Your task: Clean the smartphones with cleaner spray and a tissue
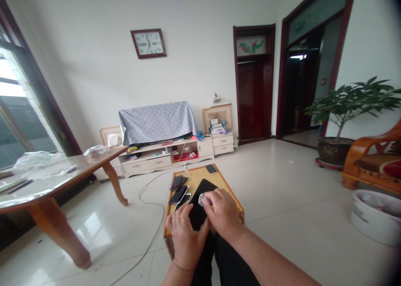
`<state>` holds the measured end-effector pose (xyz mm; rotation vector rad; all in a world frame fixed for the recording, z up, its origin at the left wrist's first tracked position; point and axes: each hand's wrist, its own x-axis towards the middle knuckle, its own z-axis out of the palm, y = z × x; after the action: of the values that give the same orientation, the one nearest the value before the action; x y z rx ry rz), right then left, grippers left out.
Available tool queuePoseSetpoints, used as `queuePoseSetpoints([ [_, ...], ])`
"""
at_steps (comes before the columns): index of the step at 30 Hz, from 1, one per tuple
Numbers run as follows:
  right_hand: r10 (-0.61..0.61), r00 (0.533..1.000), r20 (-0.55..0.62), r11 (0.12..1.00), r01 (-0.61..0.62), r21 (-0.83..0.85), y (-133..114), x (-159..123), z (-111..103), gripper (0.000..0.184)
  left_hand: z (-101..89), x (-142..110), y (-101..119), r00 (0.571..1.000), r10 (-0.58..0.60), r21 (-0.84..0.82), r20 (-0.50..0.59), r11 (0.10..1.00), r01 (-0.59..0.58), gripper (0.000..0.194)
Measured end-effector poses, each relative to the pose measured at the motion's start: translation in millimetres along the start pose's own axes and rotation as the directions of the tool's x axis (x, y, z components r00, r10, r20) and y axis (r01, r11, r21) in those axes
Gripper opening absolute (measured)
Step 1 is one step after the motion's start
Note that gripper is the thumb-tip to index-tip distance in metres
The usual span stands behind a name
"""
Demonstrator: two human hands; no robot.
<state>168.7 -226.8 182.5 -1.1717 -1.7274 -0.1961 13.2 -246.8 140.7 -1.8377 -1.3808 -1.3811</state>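
A black tablet (pixel 200 202) lies tilted over the near edge of a small wooden table (pixel 225 178). My left hand (pixel 184 236) grips its near left edge, fingers curled on the dark surface. My right hand (pixel 223 213) is closed on a small crumpled white cloth (pixel 203 200) pressed against the tablet's screen. Several phones (pixel 179 190) lie in a row on the left side of the small table, and one more phone (pixel 211 168) rests at its far edge.
A large wooden table (pixel 46 185) with plastic bags stands at left. A cable (pixel 150 236) runs over the tiled floor. A TV stand (pixel 166 154) with a covered screen lines the far wall. A potted plant (pixel 341 118), a wooden chair (pixel 372 160) and a white basin (pixel 376 215) stand right.
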Motion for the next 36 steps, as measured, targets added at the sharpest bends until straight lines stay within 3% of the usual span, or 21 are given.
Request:
queuePoseSetpoints([
  [4,0.1,0.991,-0.088,0.995,-0.1,-0.003,10.8,15.2,-1.1,0.008,-1.4,1.5,1.1,1.0,0.018,0.018,-0.013,1.0,-0.017,0.054],
  [9,-0.013,1.0,0.019,1.0,0.012,0.024,-2.1,4.3,4.9,0.005,-2.6,2.4,4.5,0.997,0.064,-0.007,0.04,0.998,-0.064,0.055],
  [13,0.046,0.998,-0.041,0.999,-0.047,-0.025,6.2,11.7,-0.6,0.008,-5.4,1.2,4.6,0.992,0.098,-0.028,0.083,0.995,-0.096,0.05],
  [17,-0.109,0.99,0.086,0.992,0.114,-0.051,25.8,31.7,-15.8,0.02,-10.1,5.1,2.6,0.979,0.142,-0.028,0.144,0.99,-0.14,0.044],
  [21,-0.238,0.914,0.327,0.967,0.254,-0.007,36.5,41.8,-27.8,0.027,-16.0,15.8,1.8,0.955,0.186,-0.068,0.233,0.982,-0.175,0.04],
  [27,-0.257,0.771,0.582,0.963,0.252,0.092,49.2,53.8,-39.6,0.02,-25.1,30.0,-1.1,0.874,0.275,-0.155,0.402,0.961,-0.231,0.041],
  [29,-0.28,0.697,0.66,0.96,0.19,0.206,54.2,56.0,-42.8,0.016,-27.8,33.5,-2.9,0.839,0.323,-0.188,0.438,0.946,-0.266,0.043],
  [31,-0.263,0.643,0.719,0.947,0.031,0.319,58.8,53.6,-43.9,0.018,-29.9,37.2,-5.6,0.809,0.363,-0.209,0.462,0.931,-0.299,0.043],
  [34,-0.137,0.64,0.756,0.837,-0.334,0.434,63.6,40.7,-39.6,0.025,-29.8,42.1,-13.0,0.777,0.414,-0.216,0.475,0.91,-0.353,0.048],
  [36,-0.023,0.654,0.756,0.647,-0.567,0.51,64.3,28.6,-32.3,0.032,-26.3,43.2,-19.7,0.793,0.407,-0.192,0.454,0.913,-0.359,0.055],
])
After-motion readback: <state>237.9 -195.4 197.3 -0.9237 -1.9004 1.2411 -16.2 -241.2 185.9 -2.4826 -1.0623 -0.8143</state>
